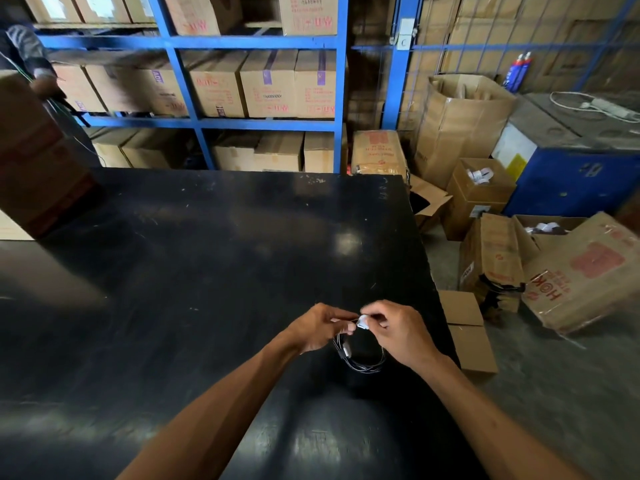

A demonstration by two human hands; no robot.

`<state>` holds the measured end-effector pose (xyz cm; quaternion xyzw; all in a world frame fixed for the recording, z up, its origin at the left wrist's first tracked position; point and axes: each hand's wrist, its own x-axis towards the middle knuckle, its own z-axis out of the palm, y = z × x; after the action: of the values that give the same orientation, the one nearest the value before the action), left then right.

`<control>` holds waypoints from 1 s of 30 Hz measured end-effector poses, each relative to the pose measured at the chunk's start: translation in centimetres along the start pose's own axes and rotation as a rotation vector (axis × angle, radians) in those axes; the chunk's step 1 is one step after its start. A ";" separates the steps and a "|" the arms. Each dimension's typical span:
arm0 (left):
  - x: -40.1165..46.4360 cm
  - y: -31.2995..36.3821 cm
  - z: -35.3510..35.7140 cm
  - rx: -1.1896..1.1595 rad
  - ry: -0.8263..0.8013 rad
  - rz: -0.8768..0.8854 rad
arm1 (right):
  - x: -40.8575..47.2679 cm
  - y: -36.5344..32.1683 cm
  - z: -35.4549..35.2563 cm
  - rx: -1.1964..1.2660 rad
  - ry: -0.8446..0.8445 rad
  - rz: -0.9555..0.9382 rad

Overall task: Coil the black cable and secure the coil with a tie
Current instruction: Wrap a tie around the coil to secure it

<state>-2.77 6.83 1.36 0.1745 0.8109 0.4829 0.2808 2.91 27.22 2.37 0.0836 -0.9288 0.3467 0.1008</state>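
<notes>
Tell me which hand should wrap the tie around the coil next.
Probably right: the right hand already pinches the white tie at the coil's top, while the left hand steadies the black cable loops.

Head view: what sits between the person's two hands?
In the head view, a small white piece sits between the left hand and right hand, pinched by both at the top of the black cable coil.

A glossy black tabletop [207, 254] reflects soft light. Behind it stands blue steel shelving [187, 81] packed with cardboard boxes [270, 84]. To the right, open cartons [481, 199] crowd the grey concrete floor [554, 375] beside a blue cabinet [571, 181].
</notes>
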 end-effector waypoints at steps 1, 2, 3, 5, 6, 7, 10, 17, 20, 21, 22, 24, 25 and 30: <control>0.1 0.0 0.0 0.016 0.013 -0.005 | 0.1 0.0 0.2 0.059 -0.021 0.102; 0.1 0.0 0.1 -0.002 0.022 -0.028 | 0.3 0.0 0.3 0.110 -0.033 0.187; 0.0 -0.1 0.1 -0.052 0.023 -0.076 | 0.5 0.1 0.4 0.153 -0.024 0.257; -0.2 -0.2 0.2 -0.197 -0.015 -0.184 | 1.0 0.5 0.5 0.228 0.037 0.384; -0.3 -0.3 0.2 -0.281 -0.032 -0.210 | 1.2 0.8 0.4 0.266 0.062 0.442; -0.4 -0.4 0.2 -0.362 -0.020 -0.226 | 1.4 1.0 0.4 0.307 0.079 0.493; -0.2 -0.7 0.1 -0.489 0.164 -0.297 | 1.6 1.8 0.6 0.418 0.083 0.602; 1.6 -2.4 1.3 -0.412 0.361 -0.399 | 0.9 3.4 2.0 0.410 0.028 0.712; 2.7 -3.2 2.6 -0.445 0.349 -0.437 | 1.1 4.7 2.8 0.406 0.016 0.762; 3.1 -3.3 3.0 -0.467 0.330 -0.446 | 1.2 5.1 3.0 0.410 0.011 0.785; 3.5 -3.5 3.3 -0.477 0.310 -0.452 | 1.3 5.7 3.1 0.416 0.009 0.803; 4.6 -3.9 3.5 -0.468 0.286 -0.468 | 1.5 6.9 3.5 0.404 -0.004 0.829; 5.2 -4.1 3.6 -0.444 0.284 -0.479 | 1.7 7.4 3.6 0.385 -0.013 0.848; 7.8 -5.2 3.9 -0.214 0.375 -0.497 | 2.5 9.5 5.1 0.358 -0.036 0.905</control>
<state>-6.46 11.31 -6.95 -0.1513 0.8109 0.5059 0.2524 -2.31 30.69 -6.77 -0.3067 -0.7994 0.5084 -0.0918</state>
